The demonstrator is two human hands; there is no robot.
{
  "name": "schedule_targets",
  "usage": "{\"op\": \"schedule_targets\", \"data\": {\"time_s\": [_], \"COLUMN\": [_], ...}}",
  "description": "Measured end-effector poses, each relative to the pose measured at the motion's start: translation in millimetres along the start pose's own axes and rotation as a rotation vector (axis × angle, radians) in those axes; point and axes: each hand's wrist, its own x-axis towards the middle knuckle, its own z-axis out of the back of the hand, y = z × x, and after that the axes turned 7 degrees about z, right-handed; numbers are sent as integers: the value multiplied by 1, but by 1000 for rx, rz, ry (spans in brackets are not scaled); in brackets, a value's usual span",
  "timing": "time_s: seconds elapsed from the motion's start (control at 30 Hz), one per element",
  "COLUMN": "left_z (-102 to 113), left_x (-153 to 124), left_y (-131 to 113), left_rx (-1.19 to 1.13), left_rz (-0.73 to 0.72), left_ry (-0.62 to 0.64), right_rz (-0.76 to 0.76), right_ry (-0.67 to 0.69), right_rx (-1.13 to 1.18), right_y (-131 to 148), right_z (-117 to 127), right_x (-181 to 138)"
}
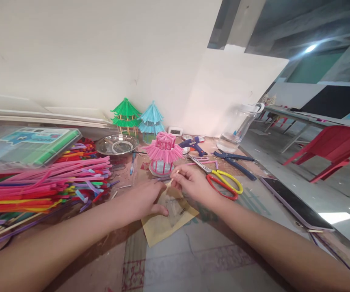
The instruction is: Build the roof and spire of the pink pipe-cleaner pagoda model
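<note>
My right hand is closed in a pinch on a thin wooden stick, whose pale tip shows above the fingers. My left hand rests at the left side of a brown paper sheet, its thumb stretched out and apart from the fingers. A clear plastic piece lies on the paper between the hands. Just beyond them stands a small pink pipe-cleaner pavilion with a tiered roof, its top level without a peak. Scissors with red and yellow handles lie beside my right wrist.
Pipe cleaners and a plastic case crowd the left. Behind stand green and blue pavilions and a metal bowl. To the right are a glue gun, pliers, a water jug and a phone.
</note>
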Motion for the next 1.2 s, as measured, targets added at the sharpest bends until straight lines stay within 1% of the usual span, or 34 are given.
{"op": "schedule_targets", "data": {"time_s": [0.03, 0.1, 0.13, 0.17, 0.2, 0.27, 0.3, 0.37, 0.47, 0.57, 0.67, 0.83, 1.07, 1.1, 1.13, 1.17, 1.2], "left_z": [3, 13, 19, 26, 33, 45, 50, 56, 59, 59, 60, 60, 62, 63, 63, 63, 63], "left_x": [-1, -5, -7, -11, -14, -22, -25, -30, -34, -34, -34, -34, -35, -34, -34, -33, -32], "left_y": [-1, -5, -9, -14, -19, -30, -35, -42, -44, -43, -42, -40, -38, -38, -37, -37, -37], "left_rx": [-32, -127, -190, -261, -339, -516, -588, -665, -701, -738, -751, -723, -636, -653, -697, -772, -874], "left_rz": [14, 17, 4, -26, -41, -83, -93, -103, -72, -58, -51, -39, -105, -106, -99, -87, -76], "left_ry": [6, -24, -73, -153, -244, -389, -418, -434, -424, -430, -443, -481, -584, -575, -537, -470, -376], "right_rz": [-27, -109, -151, -186, -208, -221, -221, -216, -217, -211, -181, -140, -122, -122, -123, -123, -122], "right_ry": [-6, -9, -6, 0, 6, 6, 2, -30, -84, -106, -74, 54, 53, 50, 46, 43, 43], "right_rx": [169, 607, 806, 957, 1040, 1117, 1138, 1165, 1177, 1133, 1034, 966, 962, 955, 946, 935, 924], "right_y": [7, 24, 32, 40, 46, 54, 56, 58, 59, 60, 62, 67, 66, 65, 65, 65, 64], "right_z": [2, 5, 7, 8, 8, 8, 7, 3, -1, -6, -11, -15, -16, -16, -16, -16, -16], "right_x": [-1, -3, -4, -6, -7, -10, -11, -12, -13, -14, -17, -22, -21, -21, -21, -21, -21]}}
